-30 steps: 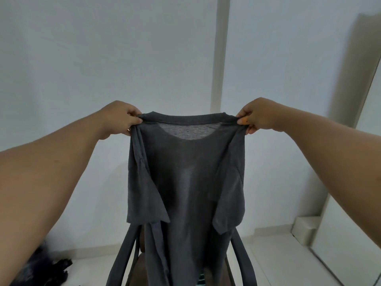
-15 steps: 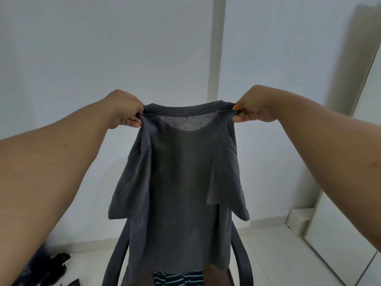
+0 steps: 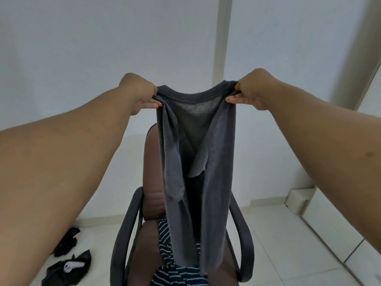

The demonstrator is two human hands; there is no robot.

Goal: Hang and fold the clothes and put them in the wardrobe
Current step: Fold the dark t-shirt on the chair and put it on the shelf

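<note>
White wall bkgd. Left hand [image 3: 138,92] & right hand [image 3: 252,89] each pinched shut on shoulders of grey T-shirt [image 3: 195,153], held up, hanging over brown chair [image 3: 152,182] w/ striped garment [image 3: 177,273] on seat.

Both hands [image 3: 252,89] pinch grey T-shirt [image 3: 198,153] over chair [image 3: 151,203].

One head-worn wide-angle camera is looking forward and down from the person's eye level. It is facing a white wall [image 3: 103,48], with both forearms reaching out from the lower corners, so the hands are sitting close, near mid-frame. A chair [image 3: 132,223] is standing just below and in front, and floor [image 3: 278,244] is showing along the bottom edge.
</note>
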